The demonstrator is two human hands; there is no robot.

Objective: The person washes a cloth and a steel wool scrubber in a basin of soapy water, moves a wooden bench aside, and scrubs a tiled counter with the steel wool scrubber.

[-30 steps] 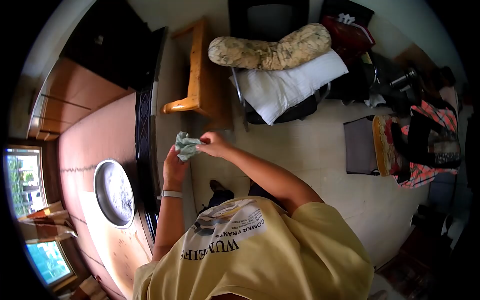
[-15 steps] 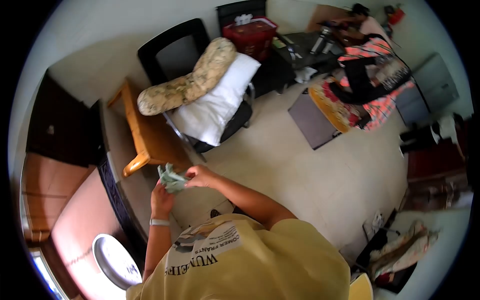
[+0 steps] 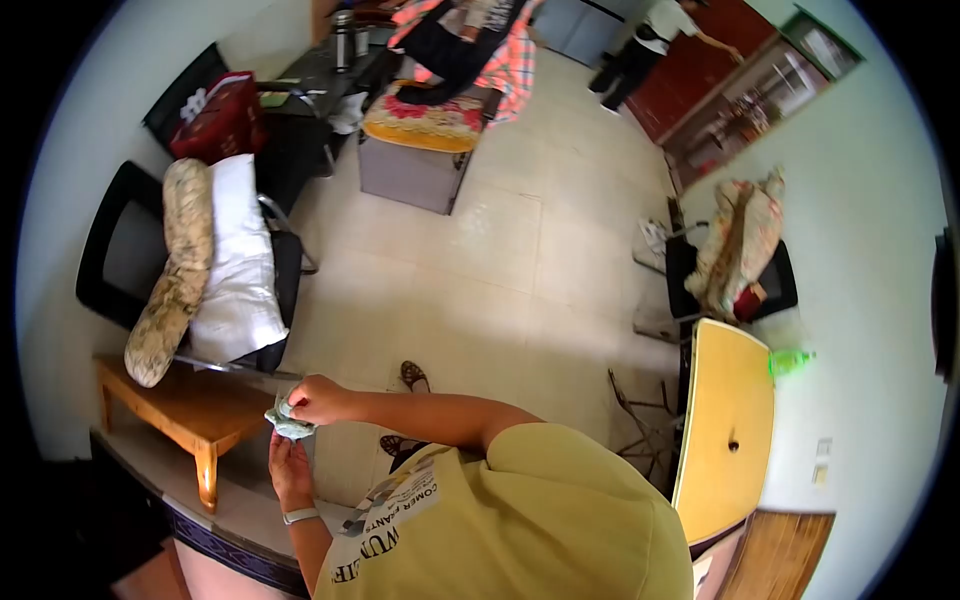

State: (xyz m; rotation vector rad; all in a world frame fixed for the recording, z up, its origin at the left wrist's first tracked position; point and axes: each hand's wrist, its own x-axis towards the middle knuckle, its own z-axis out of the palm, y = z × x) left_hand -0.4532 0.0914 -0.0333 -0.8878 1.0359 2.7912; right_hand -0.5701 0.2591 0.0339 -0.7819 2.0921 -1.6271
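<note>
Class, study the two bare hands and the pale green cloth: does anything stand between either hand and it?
Nothing visible does. The right hand touches the pale green cloth directly, as does the left hand. The wooden table is beside them, not between.

On the loose yellow fabric T-shirt (image 3: 570, 520), a pale printed panel (image 3: 400, 503) reads "COMER FRANTS", its finer lines too small to read. Beside it, larger black letters (image 3: 380, 542) seem to begin "WU", the rest unclear among folds.
</note>
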